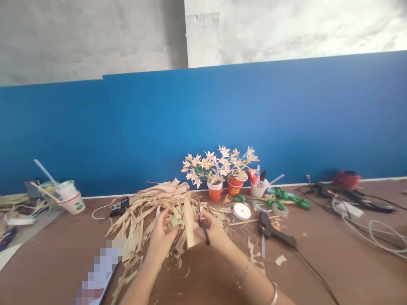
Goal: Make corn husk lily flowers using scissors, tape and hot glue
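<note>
My right hand (214, 233) grips a pair of dark-handled scissors (204, 231), their blades pointing up and away. The same hand's thumb presses on a broad pale strip of dried corn husk (189, 222), which stands almost upright. To its left, my left hand (163, 237) is curled, with a small pale green piece (174, 222) at its thumb and fingertips. Behind and around both hands spreads a heap of dried husk strips (136, 224), with small scraps below. Fine detail at the fingertips is blurred.
Husk flowers (206, 166) stand in red cups (215, 192) at the back. On the right lie a white spool (242, 211), a black glue gun (275, 231) with its cable, and tangled cords (365, 228). A blue panel (222, 114) closes the back; paper cups (72, 199) stand left.
</note>
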Demonstrator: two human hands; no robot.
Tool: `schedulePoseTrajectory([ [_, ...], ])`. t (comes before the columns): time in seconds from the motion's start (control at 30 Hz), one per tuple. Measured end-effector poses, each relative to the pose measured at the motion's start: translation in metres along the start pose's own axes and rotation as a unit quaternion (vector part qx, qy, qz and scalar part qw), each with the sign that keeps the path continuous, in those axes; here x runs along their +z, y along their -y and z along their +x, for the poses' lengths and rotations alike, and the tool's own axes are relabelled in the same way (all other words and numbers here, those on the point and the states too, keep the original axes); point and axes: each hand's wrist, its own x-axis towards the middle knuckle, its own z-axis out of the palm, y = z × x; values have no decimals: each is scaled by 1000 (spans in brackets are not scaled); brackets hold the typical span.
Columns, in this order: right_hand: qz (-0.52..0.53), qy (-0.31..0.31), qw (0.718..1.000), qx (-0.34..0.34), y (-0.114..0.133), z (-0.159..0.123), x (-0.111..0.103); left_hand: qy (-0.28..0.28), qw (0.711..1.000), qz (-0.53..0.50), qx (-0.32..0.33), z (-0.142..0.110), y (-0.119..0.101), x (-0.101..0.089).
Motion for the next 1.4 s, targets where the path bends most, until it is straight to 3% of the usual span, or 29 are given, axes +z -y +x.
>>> schedulePoseTrajectory([
  [0.07, -113, -26, 990, -80, -2, 0, -1, -49, 998, -14, 27, -7, 6, 5],
  [0.1, -180, -40, 976, -114, -2, -2, -1, -33, 999, -16, 37, -11, 7, 10],
  [0.2, -339, -60, 926, -155, 1, -9, 1, 105, 993, -45, 10, -22, 10, 26],
  [0.3, -378, -47, 911, -161, 1, -15, 6, 129, 981, -146, 2, -28, 17, 41],
  [0.47, -295, -14, 940, -168, -9, -15, 13, 88, 952, -275, -97, -28, 24, 45],
  [0.63, -82, 29, 993, -79, -17, -5, 10, 87, 932, -317, -151, -23, 23, 38],
  [0.77, -83, 0, 993, -82, -19, 0, 3, 77, 931, -328, -138, -23, 22, 33],
  [0.87, -123, -38, 987, -94, -20, 0, 1, 116, 923, -339, -141, -25, 16, 30],
  [0.97, -91, -71, 992, -60, -21, 2, -1, 158, 908, -356, -153, -28, 11, 29],
  [1.1, -45, -29, 999, -4, -20, 5, -4, 192, 894, -361, -181, -32, 11, 30],
  [1.23, -51, 24, 998, -19, -15, 3, -3, 169, 901, -350, -192, -33, 12, 33],
  [1.4, -6, 61, 998, 25, -6, 0, -6, 144, 945, -238, -171, -27, 16, 26],
])
